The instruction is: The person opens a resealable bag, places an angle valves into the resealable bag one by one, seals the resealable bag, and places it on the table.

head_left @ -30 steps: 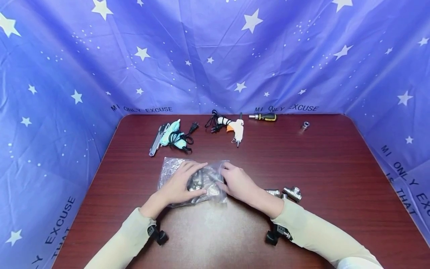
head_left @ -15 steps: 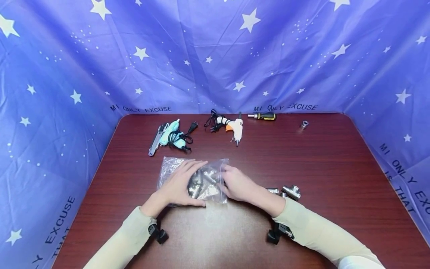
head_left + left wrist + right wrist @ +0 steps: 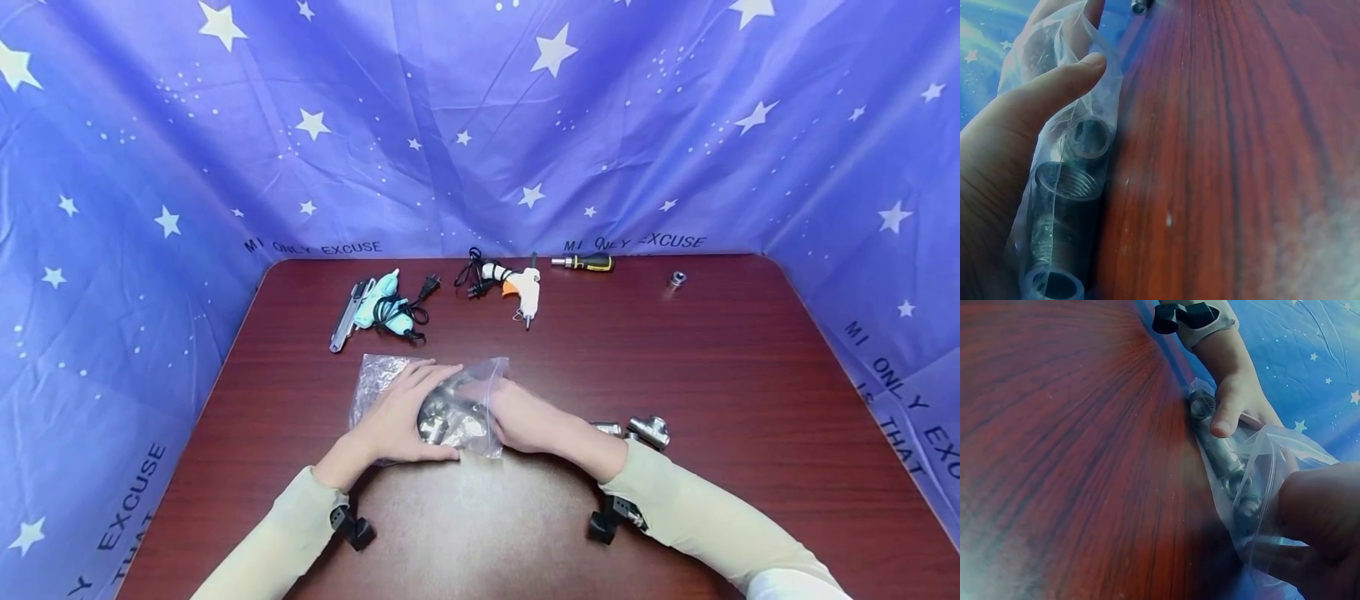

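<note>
Fittings [image 3: 433,429] sit in a clear bag [image 3: 372,377] on the counter [image 3: 720,358], left hand [image 3: 401,421] spread wide over it, right hand [image 3: 525,421] in its opening, grip unclear; a snagging fitting could tear the bag.

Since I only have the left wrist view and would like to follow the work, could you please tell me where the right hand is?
Observer: The head view shows the right hand at one end of the clear plastic bag, partly inside it.
Operator: Thank you. Are any metal fittings lying loose near the right arm?
Observer: Yes, there are metal fittings on the table just beyond the right forearm, which partly hides them.
Operator: Could you also say whether a screwdriver is out?
Observer: Yes, a black and yellow screwdriver lies close to the table's far edge.
</note>
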A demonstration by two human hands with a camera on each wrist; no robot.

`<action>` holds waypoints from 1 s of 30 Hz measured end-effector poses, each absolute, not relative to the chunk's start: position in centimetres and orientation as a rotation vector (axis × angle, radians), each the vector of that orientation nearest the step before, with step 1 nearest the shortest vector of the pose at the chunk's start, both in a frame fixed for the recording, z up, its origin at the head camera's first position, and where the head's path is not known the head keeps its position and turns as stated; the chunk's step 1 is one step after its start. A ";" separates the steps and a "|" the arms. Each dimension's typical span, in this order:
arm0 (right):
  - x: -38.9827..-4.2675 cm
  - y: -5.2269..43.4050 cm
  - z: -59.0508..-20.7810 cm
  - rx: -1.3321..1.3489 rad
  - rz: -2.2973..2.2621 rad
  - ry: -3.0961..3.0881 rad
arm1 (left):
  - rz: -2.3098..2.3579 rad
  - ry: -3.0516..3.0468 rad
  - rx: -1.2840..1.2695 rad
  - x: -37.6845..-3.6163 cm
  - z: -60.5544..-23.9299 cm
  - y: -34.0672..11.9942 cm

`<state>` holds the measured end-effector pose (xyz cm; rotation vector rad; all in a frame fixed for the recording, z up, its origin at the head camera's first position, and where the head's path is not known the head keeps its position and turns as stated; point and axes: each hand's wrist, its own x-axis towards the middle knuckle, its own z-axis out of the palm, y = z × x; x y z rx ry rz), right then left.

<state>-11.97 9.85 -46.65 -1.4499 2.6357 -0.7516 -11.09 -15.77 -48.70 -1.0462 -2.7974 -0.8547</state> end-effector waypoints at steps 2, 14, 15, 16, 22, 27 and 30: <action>-11.9 9.7 -46.5 -1.444 -0.750 2.597 | -0.862 -2.784 -1.057 -11.1 -48.9 -15.8; -12.5 12.6 -45.2 -1.510 -0.719 2.514 | -0.865 -2.735 -1.071 -11.2 -48.7 -15.5; -12.6 13.3 -44.9 -1.499 -0.727 2.523 | -0.862 -2.736 -1.068 -11.3 -48.7 -15.5; -12.7 14.0 -44.8 -1.494 -0.733 2.533 | -0.859 -2.738 -1.066 -11.3 -48.7 -15.5; -13.2 18.9 -43.8 -1.387 -0.762 2.610 | -0.860 -2.763 -1.055 -11.4 -48.7 -15.6; -12.8 22.3 -43.1 -1.298 -0.752 2.677 | -0.849 -2.772 -1.047 -11.4 -48.8 -15.8; -12.2 23.7 -43.0 -1.254 -0.724 2.673 | -0.841 -2.773 -1.046 -11.4 -48.7 -15.8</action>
